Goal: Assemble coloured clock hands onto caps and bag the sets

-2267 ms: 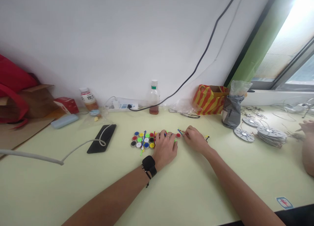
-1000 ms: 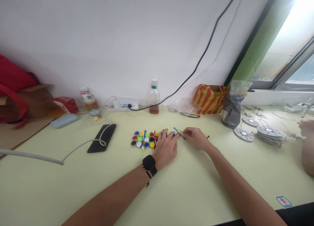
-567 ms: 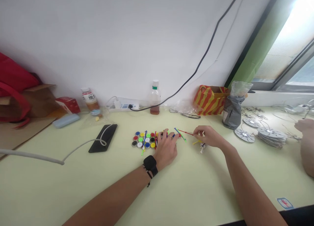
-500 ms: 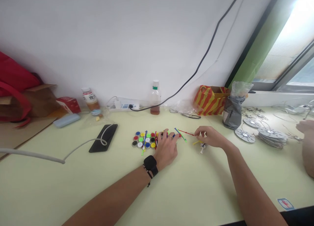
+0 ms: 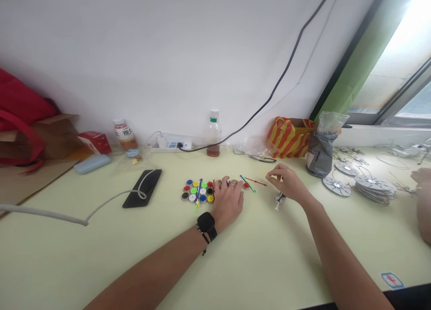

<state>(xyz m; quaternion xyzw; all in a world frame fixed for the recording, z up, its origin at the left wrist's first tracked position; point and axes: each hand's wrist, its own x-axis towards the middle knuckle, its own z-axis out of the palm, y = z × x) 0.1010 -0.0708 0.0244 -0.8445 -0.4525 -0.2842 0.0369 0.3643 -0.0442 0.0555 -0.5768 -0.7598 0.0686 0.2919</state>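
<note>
My left hand [image 5: 229, 202], wearing a watch, lies with fingers spread over the right part of a group of round coloured discs [image 5: 202, 191] and hides several of them. A blue, white and green bunch of thin plastic arrows [image 5: 198, 194] rests across the discs left of it. Just past its fingertips, a blue and a green arrow [image 5: 248, 184] lie crossed beside a red disc [image 5: 246, 186]. My right hand [image 5: 285, 183] pinches a thin yellow arrow [image 5: 271, 176] above the table. A red arrow [image 5: 256, 182] lies left of it; black and white arrows [image 5: 279, 201] lie below.
A black phone [image 5: 142, 188] with a pale cable lies to the left. Along the wall stand a bottle [image 5: 213, 135], a power strip [image 5: 171, 146] and a striped bag [image 5: 289, 137]. Grey slotted discs [image 5: 373, 186] are stacked at right, near another person's hand [image 5: 422, 177].
My right hand has let go of the red arrow, which now lies on the table, and has picked up the yellow arrow. My left hand has barely moved.
</note>
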